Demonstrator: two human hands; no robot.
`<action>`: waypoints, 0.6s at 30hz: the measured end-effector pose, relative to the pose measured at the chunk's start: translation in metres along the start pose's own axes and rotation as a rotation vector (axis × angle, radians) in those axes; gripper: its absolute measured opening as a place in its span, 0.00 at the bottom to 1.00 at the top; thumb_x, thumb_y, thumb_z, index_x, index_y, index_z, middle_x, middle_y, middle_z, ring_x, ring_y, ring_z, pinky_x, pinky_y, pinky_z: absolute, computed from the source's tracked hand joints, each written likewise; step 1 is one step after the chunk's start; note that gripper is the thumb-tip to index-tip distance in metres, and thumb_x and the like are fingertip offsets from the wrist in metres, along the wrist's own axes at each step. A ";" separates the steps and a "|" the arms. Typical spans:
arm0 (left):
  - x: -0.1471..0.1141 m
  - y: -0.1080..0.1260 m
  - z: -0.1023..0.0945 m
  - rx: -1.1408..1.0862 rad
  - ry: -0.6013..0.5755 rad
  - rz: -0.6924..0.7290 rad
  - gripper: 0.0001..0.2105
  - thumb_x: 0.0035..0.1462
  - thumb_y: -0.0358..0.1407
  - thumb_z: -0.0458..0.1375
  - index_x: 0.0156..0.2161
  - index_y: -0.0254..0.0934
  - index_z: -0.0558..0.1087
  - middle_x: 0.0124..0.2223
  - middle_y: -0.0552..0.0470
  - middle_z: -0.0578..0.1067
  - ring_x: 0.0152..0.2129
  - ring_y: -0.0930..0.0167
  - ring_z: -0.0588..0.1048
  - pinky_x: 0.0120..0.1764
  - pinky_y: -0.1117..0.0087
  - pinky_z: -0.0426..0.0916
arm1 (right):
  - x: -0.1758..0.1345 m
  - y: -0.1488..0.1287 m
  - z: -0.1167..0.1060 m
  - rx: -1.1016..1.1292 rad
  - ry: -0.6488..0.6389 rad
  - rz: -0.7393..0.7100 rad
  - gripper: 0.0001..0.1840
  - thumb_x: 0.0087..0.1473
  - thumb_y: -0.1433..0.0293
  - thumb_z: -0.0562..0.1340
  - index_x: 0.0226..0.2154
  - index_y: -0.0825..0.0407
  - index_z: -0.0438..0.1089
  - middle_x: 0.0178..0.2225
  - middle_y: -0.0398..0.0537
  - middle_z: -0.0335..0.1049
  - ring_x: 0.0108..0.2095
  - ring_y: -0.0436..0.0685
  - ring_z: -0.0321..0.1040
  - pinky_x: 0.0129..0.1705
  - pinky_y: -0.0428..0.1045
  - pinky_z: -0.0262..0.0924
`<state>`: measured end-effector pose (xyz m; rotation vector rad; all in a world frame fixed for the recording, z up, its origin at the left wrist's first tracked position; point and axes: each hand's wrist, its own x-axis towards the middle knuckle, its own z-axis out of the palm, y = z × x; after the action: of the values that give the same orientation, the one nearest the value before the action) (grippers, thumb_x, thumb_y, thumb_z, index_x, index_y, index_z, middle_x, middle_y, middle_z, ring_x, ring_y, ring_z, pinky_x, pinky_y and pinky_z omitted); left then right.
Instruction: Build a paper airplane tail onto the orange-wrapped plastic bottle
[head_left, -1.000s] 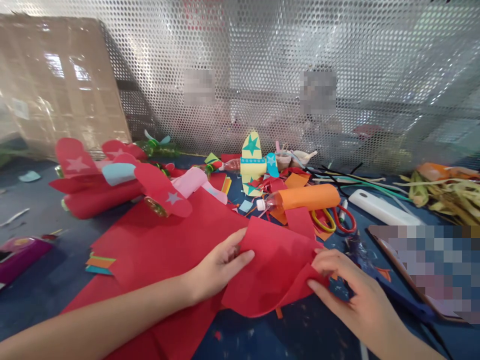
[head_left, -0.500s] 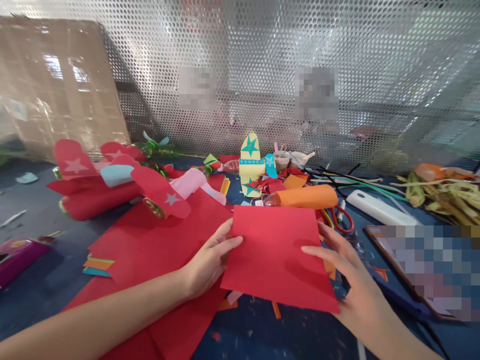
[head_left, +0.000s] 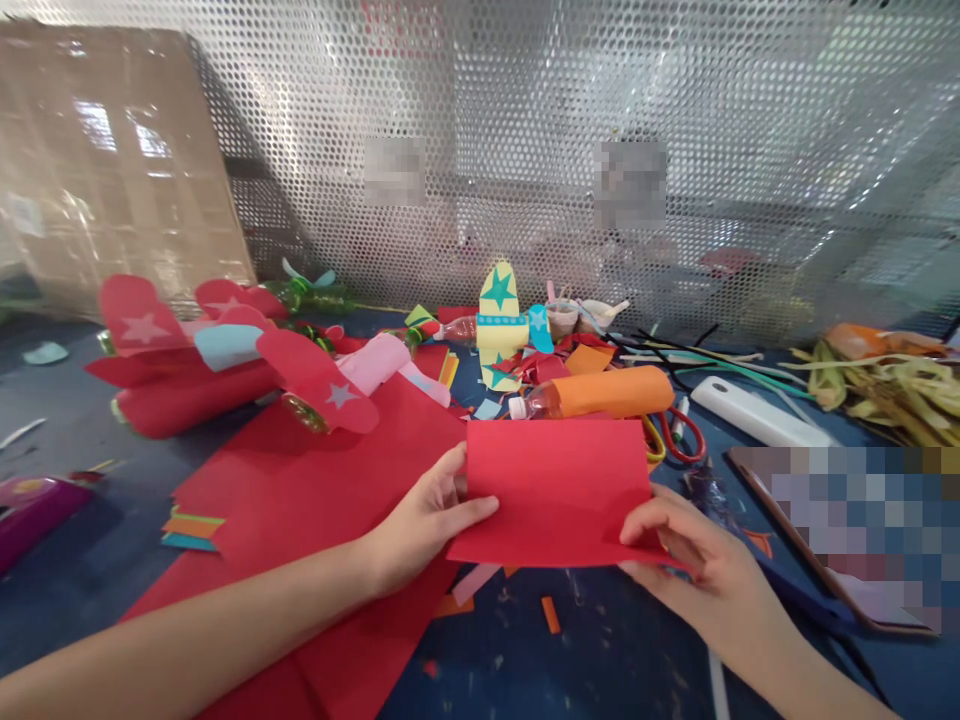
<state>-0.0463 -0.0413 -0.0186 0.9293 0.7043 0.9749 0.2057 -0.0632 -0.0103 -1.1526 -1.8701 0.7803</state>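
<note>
Between my two hands is a red sheet of paper (head_left: 559, 480), bent so that its near edge curls toward me. My left hand (head_left: 431, 520) pinches its left side, thumb on top and fingers behind. At the lower right corner, my right hand (head_left: 686, 560) grips the sheet with its fingers over the edge and the thumb below. Just beyond the sheet lies a plastic bottle wrapped in orange paper (head_left: 615, 392). Large red sheets (head_left: 322, 500) lie under my left forearm, with several coloured paper edges (head_left: 193, 530) poking out.
Red paper-covered bottle planes (head_left: 195, 385) stand at left, and a yellow plane with teal stars (head_left: 500, 325) stands ahead. Red-handled scissors (head_left: 686, 440), a white tool (head_left: 757, 412) and a phone (head_left: 840, 550) lie at right. A cardboard box (head_left: 120, 170) leans against the perforated metal screen (head_left: 517, 120).
The red sheet has gone from nearly flat to bent, its near edge raised. My right hand has shifted from the sheet's right side to its lower right corner and closed on it.
</note>
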 end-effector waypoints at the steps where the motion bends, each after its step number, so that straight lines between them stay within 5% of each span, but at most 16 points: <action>1: 0.001 -0.001 0.000 -0.003 0.004 0.014 0.20 0.53 0.30 0.62 0.51 0.42 0.66 0.47 0.47 0.77 0.42 0.63 0.77 0.45 0.62 0.70 | 0.001 0.000 0.001 0.018 0.012 0.026 0.08 0.51 0.65 0.63 0.24 0.49 0.66 0.28 0.43 0.64 0.26 0.50 0.67 0.31 0.42 0.68; 7: 0.001 -0.001 -0.001 -0.006 0.001 -0.001 0.19 0.55 0.30 0.60 0.52 0.40 0.66 0.49 0.46 0.76 0.47 0.62 0.74 0.50 0.61 0.67 | 0.001 0.007 0.004 0.171 0.028 0.140 0.08 0.50 0.63 0.64 0.27 0.49 0.67 0.31 0.44 0.69 0.32 0.52 0.72 0.34 0.42 0.69; 13: -0.005 0.005 -0.004 -0.074 -0.039 0.057 0.31 0.58 0.47 0.54 0.63 0.57 0.46 0.46 0.51 0.76 0.42 0.64 0.76 0.46 0.60 0.68 | -0.002 0.003 0.007 0.276 0.154 0.241 0.08 0.49 0.61 0.64 0.31 0.48 0.68 0.29 0.44 0.72 0.34 0.56 0.73 0.33 0.44 0.70; 16: -0.007 0.005 -0.005 0.031 -0.142 0.123 0.28 0.51 0.45 0.63 0.57 0.52 0.63 0.47 0.50 0.76 0.46 0.62 0.74 0.50 0.60 0.65 | -0.002 0.000 0.006 0.206 0.223 0.218 0.08 0.49 0.61 0.64 0.29 0.48 0.68 0.29 0.42 0.71 0.31 0.53 0.72 0.32 0.43 0.69; 18: -0.008 0.005 -0.002 0.141 -0.106 0.104 0.19 0.49 0.38 0.66 0.47 0.45 0.73 0.45 0.50 0.77 0.45 0.64 0.74 0.48 0.64 0.67 | -0.002 0.001 0.004 0.146 0.210 0.162 0.08 0.50 0.62 0.64 0.28 0.48 0.69 0.30 0.43 0.70 0.29 0.52 0.71 0.28 0.41 0.68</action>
<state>-0.0533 -0.0463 -0.0144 1.1423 0.6463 0.9690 0.2033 -0.0647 -0.0137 -1.2523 -1.5371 0.8357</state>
